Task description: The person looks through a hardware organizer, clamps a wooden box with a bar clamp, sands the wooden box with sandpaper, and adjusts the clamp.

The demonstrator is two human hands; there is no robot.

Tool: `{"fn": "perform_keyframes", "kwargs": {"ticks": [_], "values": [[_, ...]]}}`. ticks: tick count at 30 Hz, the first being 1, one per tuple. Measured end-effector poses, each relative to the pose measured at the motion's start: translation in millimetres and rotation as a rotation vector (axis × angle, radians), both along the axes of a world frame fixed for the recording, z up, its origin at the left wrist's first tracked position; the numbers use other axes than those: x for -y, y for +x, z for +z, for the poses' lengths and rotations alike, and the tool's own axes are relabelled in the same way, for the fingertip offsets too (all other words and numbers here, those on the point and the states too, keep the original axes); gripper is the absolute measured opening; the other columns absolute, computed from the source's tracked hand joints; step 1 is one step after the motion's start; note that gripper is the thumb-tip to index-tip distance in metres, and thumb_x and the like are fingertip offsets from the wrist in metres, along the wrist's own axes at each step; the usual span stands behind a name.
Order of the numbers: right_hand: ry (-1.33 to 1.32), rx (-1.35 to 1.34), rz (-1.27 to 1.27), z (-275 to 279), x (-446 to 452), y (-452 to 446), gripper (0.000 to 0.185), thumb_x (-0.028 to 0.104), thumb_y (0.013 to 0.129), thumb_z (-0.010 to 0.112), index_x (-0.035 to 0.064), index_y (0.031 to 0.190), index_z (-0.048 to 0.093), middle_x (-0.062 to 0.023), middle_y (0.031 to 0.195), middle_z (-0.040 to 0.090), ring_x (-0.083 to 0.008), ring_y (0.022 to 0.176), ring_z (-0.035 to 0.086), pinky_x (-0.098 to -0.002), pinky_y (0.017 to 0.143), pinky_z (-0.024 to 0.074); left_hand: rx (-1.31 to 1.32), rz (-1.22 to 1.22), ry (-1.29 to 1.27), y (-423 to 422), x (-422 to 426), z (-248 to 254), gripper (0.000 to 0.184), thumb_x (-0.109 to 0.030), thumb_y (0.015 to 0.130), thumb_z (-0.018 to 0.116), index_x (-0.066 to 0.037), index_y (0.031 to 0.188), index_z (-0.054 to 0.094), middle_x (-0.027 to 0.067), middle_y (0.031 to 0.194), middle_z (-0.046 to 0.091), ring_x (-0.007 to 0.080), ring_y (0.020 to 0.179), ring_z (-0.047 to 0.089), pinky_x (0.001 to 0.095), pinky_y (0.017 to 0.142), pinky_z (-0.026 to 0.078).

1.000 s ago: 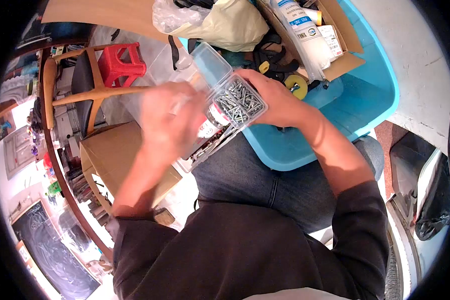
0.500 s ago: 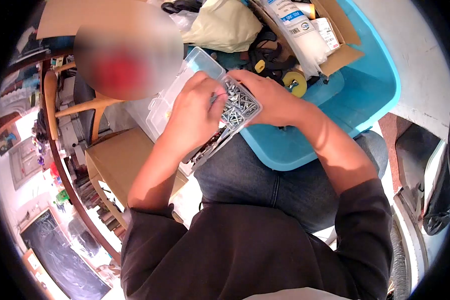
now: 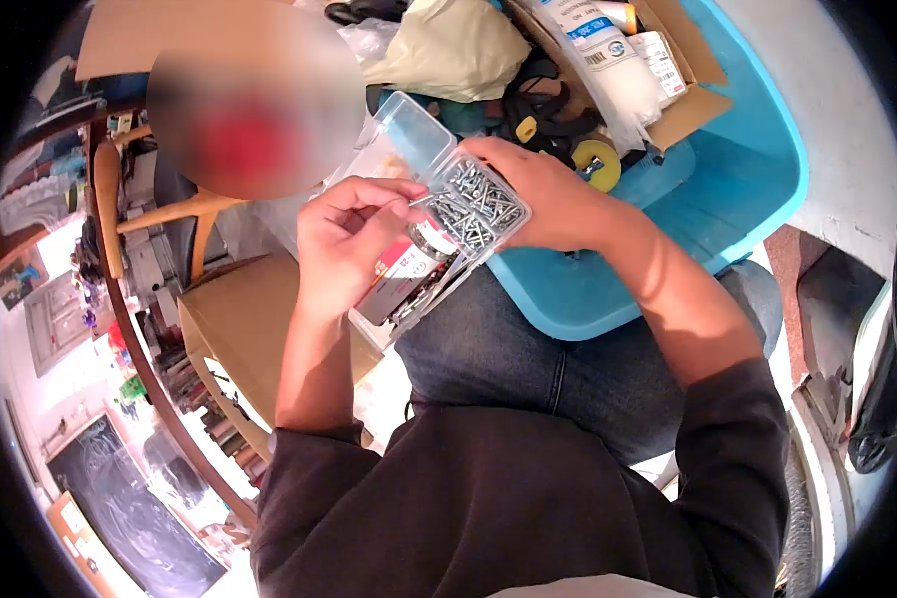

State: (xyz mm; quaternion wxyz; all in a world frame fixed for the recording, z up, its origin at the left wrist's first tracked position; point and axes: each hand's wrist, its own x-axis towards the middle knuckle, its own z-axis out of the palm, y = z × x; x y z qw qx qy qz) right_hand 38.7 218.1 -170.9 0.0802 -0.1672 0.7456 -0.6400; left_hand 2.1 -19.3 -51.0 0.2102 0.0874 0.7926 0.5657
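My right hand [image 3: 553,194] grips the far side of a small clear plastic box [image 3: 508,234], which is tilted toward me. Many silver screws [image 3: 468,199] fill it, and its clear lid [image 3: 414,130] stands open at the back. Just left of the box, my left hand [image 3: 344,239] pinches a single silver screw [image 3: 424,200] between thumb and forefinger. Below that hand is a box with a red and white label [image 3: 409,264], in a larger clear case [image 3: 389,329] partly hidden by the hand.
A blue plastic tub [image 3: 558,304] rests at my lap. It holds a cardboard box [image 3: 703,110] with a white labelled bag [image 3: 618,75], a yellow roll [image 3: 598,166] and a cream bag [image 3: 453,50]. On the left are a wooden chair [image 3: 194,204] and a brown carton [image 3: 234,309].
My left hand has drawn back left and down from the screws, with one screw now visible in its fingers. The labelled box beneath has come into sight. My right hand still grips the screw box.
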Motion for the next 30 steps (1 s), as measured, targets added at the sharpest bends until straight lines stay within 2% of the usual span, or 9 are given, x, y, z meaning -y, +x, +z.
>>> {"fn": "perform_keyframes", "kwargs": {"ticks": [4,7,16,18,19,22,26,28,30], "values": [[0.031,0.003,-0.009,1,0,-1,0.095,0.019,0.066,0.096,0.0069,0.148,0.048,-0.0184,0.140,0.064,-0.0396,0.131,0.063,-0.0451,0.108,0.0521,0.348,0.167,0.621,-6,20,-4,0.013,0.012,0.088,0.047,0.008,0.085,0.059,0.0400,0.111,0.070,0.0346,0.085,0.079,0.0368,0.075,0.068],[-0.012,-0.001,-0.002,-5,2,-3,0.096,0.020,0.069,0.096,0.0068,0.150,0.048,-0.0179,0.140,0.065,-0.0385,0.131,0.064,-0.0439,0.109,0.0515,0.458,0.119,0.876,-9,33,-12,0.011,0.008,0.091,0.049,0.008,0.089,0.060,0.0391,0.107,0.071,0.0340,0.082,0.079,0.0368,0.074,0.068],[0.006,0.013,-0.036,-2,4,-2,0.091,0.016,0.071,0.097,0.0056,0.149,0.052,-0.0121,0.135,0.069,-0.0251,0.124,0.068,-0.0378,0.107,0.0528,0.554,0.110,1.076,-4,44,-13,0.015,0.008,0.091,0.049,0.006,0.098,0.062,0.0335,0.100,0.073,0.0280,0.077,0.076,0.0306,0.070,0.064],[-0.008,0.024,-0.007,-3,3,-3,0.094,0.021,0.071,0.097,0.0071,0.151,0.049,-0.0158,0.140,0.067,-0.0346,0.129,0.067,-0.0418,0.108,0.0532,0.534,0.079,1.000,-4,47,-13,0.013,0.010,0.092,0.055,0.005,0.100,0.064,0.0278,0.099,0.075,0.0248,0.080,0.076,0.0302,0.071,0.063],[-0.006,0.025,-0.007,-3,3,-3,0.094,0.021,0.071,0.097,0.0071,0.151,0.049,-0.0158,0.140,0.067,-0.0346,0.129,0.067,-0.0418,0.108,0.0532,0.535,0.079,1.002,-2,45,-13,0.013,0.010,0.092,0.055,0.005,0.100,0.064,0.0278,0.099,0.075,0.0248,0.080,0.076,0.0302,0.071,0.063],[0.033,0.002,-0.018,-3,2,-1,0.095,0.022,0.071,0.097,0.0073,0.152,0.049,-0.0157,0.139,0.068,-0.0342,0.128,0.068,-0.0417,0.107,0.0536,0.110,0.041,0.288,9,25,-7,0.014,0.011,0.094,0.070,0.005,0.107,0.072,0.0133,0.101,0.078,0.0167,0.084,0.075,0.0273,0.077,0.061],[0.016,0.017,-0.018,0,3,-3,0.091,0.019,0.072,0.097,0.0065,0.150,0.051,-0.0134,0.135,0.069,-0.0285,0.125,0.069,-0.0388,0.106,0.0534,0.080,-0.111,0.050,11,2,3,0.022,0.006,0.098,0.070,0.004,0.119,0.076,0.0106,0.110,0.080,0.0109,0.092,0.072,0.0249,0.080,0.057],[0.004,0.043,-0.028,0,2,-3,0.089,0.016,0.072,0.097,0.0057,0.148,0.052,-0.0114,0.132,0.070,-0.0235,0.123,0.069,-0.0364,0.106,0.0531,-0.037,-0.105,-0.059,11,6,1,0.021,0.003,0.095,0.074,0.002,0.115,0.077,0.0101,0.106,0.078,0.0149,0.092,0.072,0.0287,0.081,0.058],[-0.036,0.042,-0.007,-2,2,-3,0.090,0.022,0.074,0.095,0.0069,0.151,0.050,-0.0150,0.138,0.068,-0.0334,0.128,0.068,-0.0413,0.107,0.0534,-0.146,-0.111,-0.171,10,15,3,0.021,0.000,0.091,0.079,0.001,0.112,0.078,0.0096,0.103,0.075,0.0189,0.092,0.073,0.0326,0.082,0.058]]}}
